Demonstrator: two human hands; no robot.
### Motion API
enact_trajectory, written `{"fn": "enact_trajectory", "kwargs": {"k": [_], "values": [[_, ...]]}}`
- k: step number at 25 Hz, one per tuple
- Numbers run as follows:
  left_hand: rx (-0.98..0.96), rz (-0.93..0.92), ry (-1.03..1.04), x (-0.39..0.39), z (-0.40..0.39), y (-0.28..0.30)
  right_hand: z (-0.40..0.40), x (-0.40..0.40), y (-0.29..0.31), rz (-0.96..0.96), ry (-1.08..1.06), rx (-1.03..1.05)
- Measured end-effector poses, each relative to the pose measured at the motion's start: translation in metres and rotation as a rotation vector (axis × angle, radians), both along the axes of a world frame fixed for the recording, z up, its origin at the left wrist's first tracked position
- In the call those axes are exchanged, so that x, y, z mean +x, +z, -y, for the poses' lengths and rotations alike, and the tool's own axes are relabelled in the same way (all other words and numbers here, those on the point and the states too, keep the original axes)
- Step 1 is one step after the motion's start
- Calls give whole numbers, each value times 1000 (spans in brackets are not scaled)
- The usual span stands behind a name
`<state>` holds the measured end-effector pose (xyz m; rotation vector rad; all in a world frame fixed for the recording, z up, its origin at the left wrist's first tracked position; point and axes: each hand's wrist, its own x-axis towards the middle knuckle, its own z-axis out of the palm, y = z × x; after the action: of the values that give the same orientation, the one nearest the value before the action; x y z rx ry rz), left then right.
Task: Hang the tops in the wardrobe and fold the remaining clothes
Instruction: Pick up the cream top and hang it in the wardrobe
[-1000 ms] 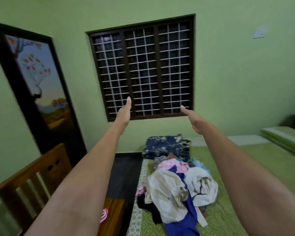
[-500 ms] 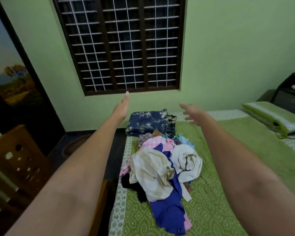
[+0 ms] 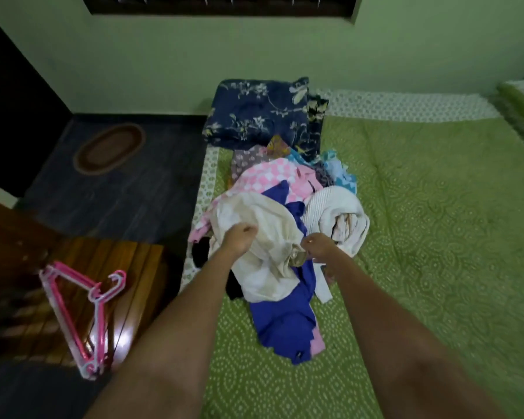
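A: What do the hands do, seen from the head camera?

B: The left hand [image 3: 239,238] has its fingers curled into the cream top [image 3: 266,252]; it grips a bunch of that cloth; the right hand [image 3: 319,246] pinches the same cream top just beside it, fingers bent down into the folds.

A: Where is the top?

B: It lies on top of the clothes pile [image 3: 285,231], right under both hands; the pile sits on the green bed [image 3: 436,222]; the pile is long, and it runs from close to the arms away past the hands, toward the wall.

A: What else is in the pile?

B: A blue garment [image 3: 285,325] stretches back from the hands toward the person; a white striped cloth [image 3: 339,213] is bunched just to the right of the right hand; a pink checked cloth [image 3: 266,176] lies past the hands.

A: And further off?

B: A dark blue flowered bundle [image 3: 254,110] sits beyond the pile; pink hangers [image 3: 82,300] lie on a wooden bench [image 3: 127,267], well to the left of the left hand.
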<state>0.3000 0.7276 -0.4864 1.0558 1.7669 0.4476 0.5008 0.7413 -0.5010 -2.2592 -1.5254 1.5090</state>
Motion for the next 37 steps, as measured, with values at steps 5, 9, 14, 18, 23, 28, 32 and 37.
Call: {"fn": "enact_trajectory", "kwargs": {"k": [5,9,14,18,23,28,32,37], "values": [[-369,19,-125,58,12,-150,-3,2,-111,100,57,13],[-362,168,-17,94,19,-202,-14,10,-146,99,-50,160],[-115,132,395,96,7,-189,-5,4,-152,-19,72,206],[-136,-21,184,75,5,-166,3,-11,-125,-187,15,253],[26,-103,39,54,22,-104,1,-14,-56,-170,99,384],[210,-749,-251,-5,51,-24,15,-9,29,459,378,549],[382,-789,-108,-37,65,83,45,-16,110,733,497,701],[652,-873,-76,-47,102,221,89,-7,231,648,224,864]]}}
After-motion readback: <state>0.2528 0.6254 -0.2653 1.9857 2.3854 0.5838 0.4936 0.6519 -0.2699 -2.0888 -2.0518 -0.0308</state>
